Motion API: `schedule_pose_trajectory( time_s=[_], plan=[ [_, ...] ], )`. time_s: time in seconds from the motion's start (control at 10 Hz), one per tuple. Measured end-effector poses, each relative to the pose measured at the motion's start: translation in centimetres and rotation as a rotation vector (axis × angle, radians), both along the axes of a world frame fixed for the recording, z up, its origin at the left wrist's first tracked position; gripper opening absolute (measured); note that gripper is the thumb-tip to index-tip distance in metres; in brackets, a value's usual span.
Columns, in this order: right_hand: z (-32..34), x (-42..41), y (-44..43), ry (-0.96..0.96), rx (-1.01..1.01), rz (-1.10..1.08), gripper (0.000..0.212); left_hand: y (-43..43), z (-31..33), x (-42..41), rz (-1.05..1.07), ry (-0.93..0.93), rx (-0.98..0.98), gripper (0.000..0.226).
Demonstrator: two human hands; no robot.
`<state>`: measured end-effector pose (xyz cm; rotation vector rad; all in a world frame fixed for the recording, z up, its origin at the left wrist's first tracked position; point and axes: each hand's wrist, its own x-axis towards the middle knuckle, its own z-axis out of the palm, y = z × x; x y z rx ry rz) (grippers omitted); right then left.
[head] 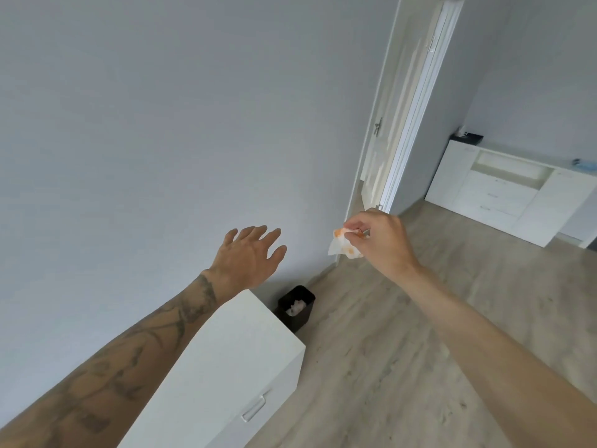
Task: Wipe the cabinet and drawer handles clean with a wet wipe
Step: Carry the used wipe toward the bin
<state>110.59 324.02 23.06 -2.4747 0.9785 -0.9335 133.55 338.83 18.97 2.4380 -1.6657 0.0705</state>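
My right hand (379, 240) pinches a crumpled white wet wipe (342, 245) with orange stains, held in the air above the floor. My left hand (250, 253) hovers with fingers spread and holds nothing, above the far end of a white cabinet (232, 360). A silver handle (253, 409) shows on the cabinet's front, low in view. Both hands are well above that handle and apart from it.
A small black bin (302, 313) with white wipes inside stands on the wood floor just past the cabinet, against the grey wall. A white door (387, 124) stands ajar beyond. A white sideboard with drawers (504, 195) stands at the far right.
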Motion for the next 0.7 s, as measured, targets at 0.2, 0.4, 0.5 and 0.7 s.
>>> schedule_pose_trajectory(
  time_s=[0.2, 0.4, 0.5, 0.7],
  plan=[
    [0.1, 0.7, -14.8, -0.009, 0.02, 0.051, 0.018, -14.5, -0.2, 0.0, 0.018, -0.001, 0.01, 0.059],
    [-2.3, 1.7, -30.1, -0.004, 0.026, 0.18, 0.018, -27.4, -2.1, -0.9, 0.125, -0.004, 0.011, 0.058],
    [-3.2, 2.4, -37.2, 0.029, 0.045, 0.266, 0.018, -32.7, -2.5, -1.5, 0.212, 0.011, 0.027, 0.058],
    [-4.7, 6.8, -48.2, 0.055, 0.082, 0.405, 0.015, -41.3, -3.8, -0.5, 0.348, 0.024, 0.058, 0.058]
  ],
)
